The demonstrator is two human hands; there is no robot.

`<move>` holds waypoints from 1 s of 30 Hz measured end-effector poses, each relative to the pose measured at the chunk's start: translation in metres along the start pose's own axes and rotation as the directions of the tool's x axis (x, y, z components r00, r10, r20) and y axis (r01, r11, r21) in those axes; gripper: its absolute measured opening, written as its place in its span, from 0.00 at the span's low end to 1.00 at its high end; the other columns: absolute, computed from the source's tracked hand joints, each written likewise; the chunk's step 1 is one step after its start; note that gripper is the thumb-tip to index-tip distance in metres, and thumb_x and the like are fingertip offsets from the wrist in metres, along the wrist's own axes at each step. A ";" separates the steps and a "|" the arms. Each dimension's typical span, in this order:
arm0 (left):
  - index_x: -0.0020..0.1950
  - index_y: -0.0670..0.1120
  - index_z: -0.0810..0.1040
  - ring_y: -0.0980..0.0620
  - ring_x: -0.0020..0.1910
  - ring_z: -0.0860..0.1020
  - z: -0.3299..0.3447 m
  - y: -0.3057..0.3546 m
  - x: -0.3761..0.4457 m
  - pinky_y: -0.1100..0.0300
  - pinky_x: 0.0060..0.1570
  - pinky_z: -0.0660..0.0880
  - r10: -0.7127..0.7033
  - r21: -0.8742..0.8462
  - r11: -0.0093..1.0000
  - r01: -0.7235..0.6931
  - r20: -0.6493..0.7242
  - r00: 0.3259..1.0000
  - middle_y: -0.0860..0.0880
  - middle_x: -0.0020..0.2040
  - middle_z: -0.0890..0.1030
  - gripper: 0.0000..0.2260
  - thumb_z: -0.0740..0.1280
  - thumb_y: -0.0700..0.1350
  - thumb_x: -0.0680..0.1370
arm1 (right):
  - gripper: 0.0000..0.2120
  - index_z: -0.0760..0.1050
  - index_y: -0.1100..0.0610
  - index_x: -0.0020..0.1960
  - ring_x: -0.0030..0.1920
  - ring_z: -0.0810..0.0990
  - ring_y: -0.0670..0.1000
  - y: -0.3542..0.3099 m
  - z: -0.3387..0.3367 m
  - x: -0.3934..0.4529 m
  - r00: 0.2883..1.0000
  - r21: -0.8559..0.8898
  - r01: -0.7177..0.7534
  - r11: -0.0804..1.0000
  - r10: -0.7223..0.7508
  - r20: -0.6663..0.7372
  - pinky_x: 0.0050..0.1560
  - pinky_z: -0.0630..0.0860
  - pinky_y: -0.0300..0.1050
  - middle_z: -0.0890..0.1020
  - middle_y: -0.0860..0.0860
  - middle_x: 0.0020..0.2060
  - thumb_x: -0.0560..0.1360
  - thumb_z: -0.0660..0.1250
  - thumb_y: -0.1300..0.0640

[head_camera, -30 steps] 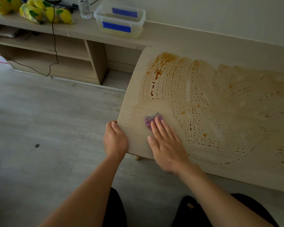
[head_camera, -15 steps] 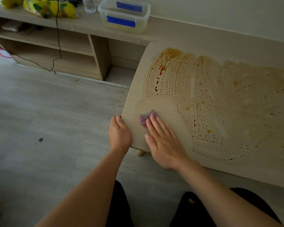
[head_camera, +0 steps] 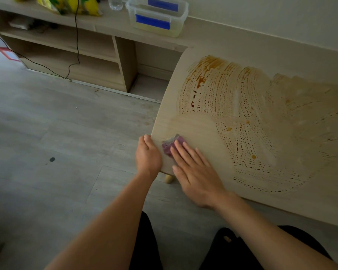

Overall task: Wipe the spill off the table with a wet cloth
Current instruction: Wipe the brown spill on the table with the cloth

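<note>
A pale wooden table (head_camera: 183,125) stands over grey plank flooring. At its near left corner, the left hand (head_camera: 148,155) curls its fingers over the table edge, gripping it. Just beside it on the tabletop, the right hand (head_camera: 193,170) presses a purple cloth (head_camera: 169,146) flat with straight fingers. Beyond the cloth, streaks of a brown spill (head_camera: 242,114) fan across the table. Behind the table, a clear plastic box (head_camera: 157,15) sits on a low shelf unit (head_camera: 70,43).

No readable text anywhere in view.
The blue strips on the clear plastic box (head_camera: 157,15) carry no lettering, and the yellow bags (head_camera: 70,3) on the shelf show print too small and blurred to make out.
</note>
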State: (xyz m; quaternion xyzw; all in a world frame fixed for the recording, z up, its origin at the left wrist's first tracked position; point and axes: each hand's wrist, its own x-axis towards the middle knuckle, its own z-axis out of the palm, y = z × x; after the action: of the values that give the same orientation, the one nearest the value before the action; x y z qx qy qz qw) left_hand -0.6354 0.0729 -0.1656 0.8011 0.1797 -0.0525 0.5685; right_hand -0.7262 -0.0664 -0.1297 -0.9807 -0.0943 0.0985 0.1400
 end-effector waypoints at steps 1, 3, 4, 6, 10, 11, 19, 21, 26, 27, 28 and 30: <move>0.51 0.47 0.74 0.56 0.43 0.76 0.000 0.000 0.000 0.59 0.40 0.69 0.001 -0.004 1.000 -0.001 0.000 1.000 0.51 0.45 0.78 0.17 0.49 0.51 0.87 | 0.29 0.39 0.47 0.83 0.79 0.30 0.39 -0.002 0.000 0.009 1.000 -0.003 0.003 1.000 -0.003 -0.006 0.80 0.34 0.48 0.36 0.41 0.82 0.85 0.35 0.40; 0.51 0.47 0.75 0.58 0.43 0.75 -0.001 0.000 0.000 0.61 0.41 0.69 -0.002 -0.001 1.000 0.002 -0.004 1.000 0.52 0.45 0.78 0.17 0.49 0.51 0.88 | 0.29 0.39 0.48 0.84 0.79 0.30 0.40 -0.006 -0.001 0.033 1.000 -0.014 0.010 1.000 -0.011 -0.015 0.81 0.34 0.48 0.37 0.42 0.82 0.85 0.37 0.41; 0.52 0.47 0.74 0.60 0.43 0.75 -0.001 -0.001 0.000 0.62 0.42 0.68 -0.001 0.009 1.000 0.001 -0.004 1.000 0.54 0.45 0.78 0.16 0.49 0.50 0.88 | 0.29 0.39 0.47 0.84 0.79 0.31 0.40 -0.007 -0.003 0.048 1.000 -0.013 0.005 1.000 -0.006 -0.018 0.80 0.34 0.48 0.38 0.42 0.82 0.85 0.37 0.41; 0.53 0.49 0.73 0.63 0.43 0.73 0.000 -0.002 0.000 0.66 0.42 0.66 -0.005 0.032 0.999 0.005 -0.002 1.000 0.58 0.44 0.76 0.15 0.49 0.51 0.88 | 0.28 0.39 0.47 0.84 0.79 0.31 0.40 -0.003 -0.009 0.076 0.999 0.019 -0.029 0.999 0.029 -0.020 0.80 0.33 0.47 0.37 0.42 0.82 0.86 0.37 0.42; 0.63 0.46 0.76 0.52 0.52 0.76 0.000 0.003 0.000 0.57 0.56 0.70 -0.011 0.047 0.999 0.011 0.004 1.000 0.53 0.52 0.77 0.20 0.48 0.53 0.88 | 0.29 0.39 0.48 0.84 0.80 0.32 0.41 0.008 -0.015 0.103 0.995 0.025 -0.098 0.995 0.098 -0.010 0.78 0.30 0.46 0.37 0.44 0.83 0.86 0.38 0.42; 0.63 0.45 0.77 0.50 0.55 0.77 -0.001 0.003 -0.001 0.53 0.59 0.72 -0.013 0.052 0.999 0.012 0.005 1.000 0.51 0.54 0.78 0.21 0.47 0.53 0.88 | 0.29 0.39 0.48 0.84 0.80 0.32 0.42 0.009 -0.014 0.099 0.994 0.017 -0.108 0.994 0.109 -0.021 0.78 0.30 0.46 0.37 0.44 0.83 0.86 0.38 0.42; 0.60 0.43 0.76 0.38 0.60 0.77 -0.005 0.010 -0.001 0.48 0.57 0.70 -0.014 0.304 0.953 0.009 0.013 1.000 0.42 0.57 0.80 0.22 0.46 0.52 0.87 | 0.29 0.34 0.49 0.83 0.78 0.27 0.41 0.021 -0.003 0.002 0.993 -0.003 -0.117 0.993 0.117 -0.017 0.81 0.33 0.50 0.32 0.44 0.81 0.86 0.37 0.41; 0.61 0.40 0.77 0.37 0.60 0.77 -0.003 0.018 0.007 0.47 0.58 0.70 0.010 0.421 0.907 0.000 -0.021 1.000 0.38 0.60 0.80 0.23 0.47 0.51 0.87 | 0.29 0.32 0.48 0.82 0.78 0.26 0.41 0.028 -0.005 -0.006 0.990 -0.008 -0.141 0.990 0.141 -0.022 0.81 0.33 0.50 0.31 0.43 0.81 0.85 0.36 0.40; 0.71 0.43 0.75 0.38 0.68 0.73 0.015 0.044 0.029 0.41 0.69 0.68 -0.025 0.503 0.864 0.016 0.011 1.000 0.40 0.68 0.76 0.29 0.42 0.56 0.86 | 0.30 0.32 0.49 0.82 0.77 0.24 0.41 0.043 -0.010 0.019 0.969 0.011 -0.237 0.971 0.238 -0.061 0.79 0.30 0.50 0.30 0.44 0.80 0.85 0.35 0.39; 0.72 0.44 0.74 0.38 0.69 0.72 0.019 0.045 0.032 0.40 0.70 0.67 -0.031 0.523 0.852 0.022 0.008 0.999 0.40 0.69 0.76 0.30 0.41 0.57 0.85 | 0.30 0.32 0.49 0.82 0.77 0.25 0.41 0.048 -0.010 0.027 0.966 0.009 -0.248 0.969 0.248 -0.070 0.79 0.30 0.50 0.30 0.44 0.80 0.84 0.34 0.39; 0.72 0.44 0.75 0.38 0.69 0.72 0.021 0.044 0.033 0.39 0.70 0.66 -0.026 0.545 0.838 0.025 -0.006 1.000 0.41 0.69 0.76 0.31 0.40 0.58 0.85 | 0.30 0.31 0.48 0.82 0.77 0.25 0.42 0.051 -0.012 0.034 0.964 0.009 -0.256 0.967 0.255 -0.076 0.79 0.30 0.49 0.30 0.44 0.80 0.84 0.33 0.38; 0.71 0.45 0.76 0.38 0.69 0.73 0.023 0.042 0.033 0.39 0.69 0.65 0.011 0.585 0.811 0.012 -0.036 0.999 0.41 0.68 0.77 0.32 0.39 0.58 0.85 | 0.30 0.30 0.48 0.81 0.78 0.25 0.43 0.057 -0.015 0.049 0.959 0.015 -0.271 0.962 0.271 -0.081 0.79 0.29 0.49 0.31 0.45 0.80 0.83 0.32 0.38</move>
State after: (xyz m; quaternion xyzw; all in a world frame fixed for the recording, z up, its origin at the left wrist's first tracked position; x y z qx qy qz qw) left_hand -0.5876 0.0463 -0.1454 0.9379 0.1658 -0.0905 0.2910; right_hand -0.6668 -0.1133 -0.1408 -0.9873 0.0469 0.0764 0.1310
